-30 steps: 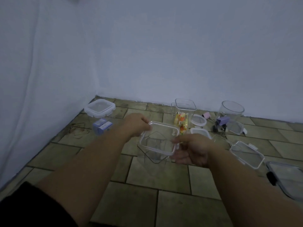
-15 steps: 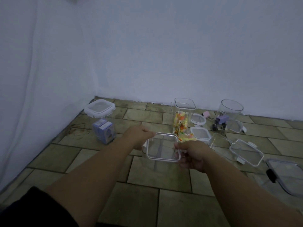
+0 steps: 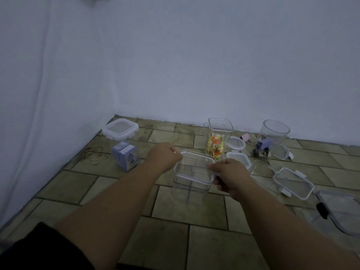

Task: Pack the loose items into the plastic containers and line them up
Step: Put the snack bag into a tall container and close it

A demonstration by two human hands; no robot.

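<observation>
Both hands hold a clear square plastic container [image 3: 192,171] over the tiled floor [image 3: 187,209]

The left hand [image 3: 163,157] grips its left rim and the right hand [image 3: 228,175] its right rim, fingers clamped on the plastic; a tall clear jar of orange and yellow sweets [image 3: 217,141] stands just behind

Clear containers [image 3: 193,170]; yellow-orange packets [image 3: 215,146]; lilac clip [image 3: 263,143]; pale blue boxes [image 3: 126,156]; olive-brown tiled floor [image 3: 187,207]

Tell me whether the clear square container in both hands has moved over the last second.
Yes. The clear square container has tilted level, rim upward, and sits lower against the tall jar of sweets, held by left hand and right hand.
</observation>
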